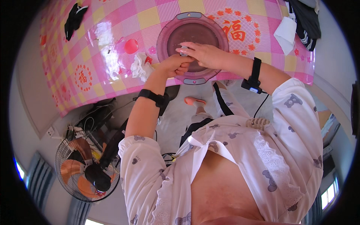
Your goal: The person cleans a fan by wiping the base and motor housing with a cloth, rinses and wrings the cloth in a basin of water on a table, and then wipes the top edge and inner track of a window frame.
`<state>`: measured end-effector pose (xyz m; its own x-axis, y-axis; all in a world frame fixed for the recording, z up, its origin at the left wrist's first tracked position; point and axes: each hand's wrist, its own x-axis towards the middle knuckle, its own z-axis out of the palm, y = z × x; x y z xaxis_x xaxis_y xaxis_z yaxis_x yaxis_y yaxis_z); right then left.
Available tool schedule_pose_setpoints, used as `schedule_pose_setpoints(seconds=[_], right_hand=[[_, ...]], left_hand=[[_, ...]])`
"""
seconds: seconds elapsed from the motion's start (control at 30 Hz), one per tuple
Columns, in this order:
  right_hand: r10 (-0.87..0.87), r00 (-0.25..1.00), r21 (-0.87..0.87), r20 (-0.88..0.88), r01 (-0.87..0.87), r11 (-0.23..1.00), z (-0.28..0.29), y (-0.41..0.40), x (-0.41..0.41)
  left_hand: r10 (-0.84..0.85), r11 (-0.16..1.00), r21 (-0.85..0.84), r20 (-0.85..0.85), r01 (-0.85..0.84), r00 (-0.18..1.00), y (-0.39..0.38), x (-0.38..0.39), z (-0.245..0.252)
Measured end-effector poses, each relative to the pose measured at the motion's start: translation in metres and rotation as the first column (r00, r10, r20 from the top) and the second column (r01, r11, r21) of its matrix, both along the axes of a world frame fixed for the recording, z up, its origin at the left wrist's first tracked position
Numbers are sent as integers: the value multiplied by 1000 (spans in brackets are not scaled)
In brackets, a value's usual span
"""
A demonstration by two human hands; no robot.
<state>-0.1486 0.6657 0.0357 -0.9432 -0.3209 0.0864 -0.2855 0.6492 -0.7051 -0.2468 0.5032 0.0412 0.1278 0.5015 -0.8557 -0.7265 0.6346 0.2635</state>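
Note:
Over the near half of a translucent purple plastic basin (pixel 163 42) my two hands meet. A small pale grey item (pixel 184 51), mostly hidden by fingers, is between them; its kind cannot be made out. My left hand (pixel 177 66) is curled into a loose fist around its lower side. Lying over the top of it, my right hand (pixel 206 54) has its fingers stretched to the left. The basin has grey grips at its far and near rims and appears to hold water. Its near rim reaches the table's edge.
A glossy pink checked tablecloth (pixel 185 5) covers the table. Left of the basin are a crumpled white cloth (pixel 141 67) and a pink plastic cup (pixel 131 46). Black footwear or cloth (pixel 74 21) lies far left, dark striped clothing (pixel 305 25) far right. An electric fan (pixel 87 168) stands lower left.

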Motion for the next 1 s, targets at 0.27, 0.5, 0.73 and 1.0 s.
schedule_pose_setpoints(seconds=[0.27,0.5,0.73,1.0], right_hand=[[-1,989,216,-151,34,976,6,-6,-15],[-61,994,265,90,35,964,-2,-7,-22],[-188,906,350,379,47,936,-1,-3,-21],[-165,746,236,645,11,972,15,-1,-21]], left_hand=[[-233,972,-17,-9,233,972,15,-7,29],[-610,616,-286,-762,734,216,23,8,-13],[-565,755,-510,-825,411,13,34,30,11],[-592,683,-600,-789,416,-166,31,38,7]])
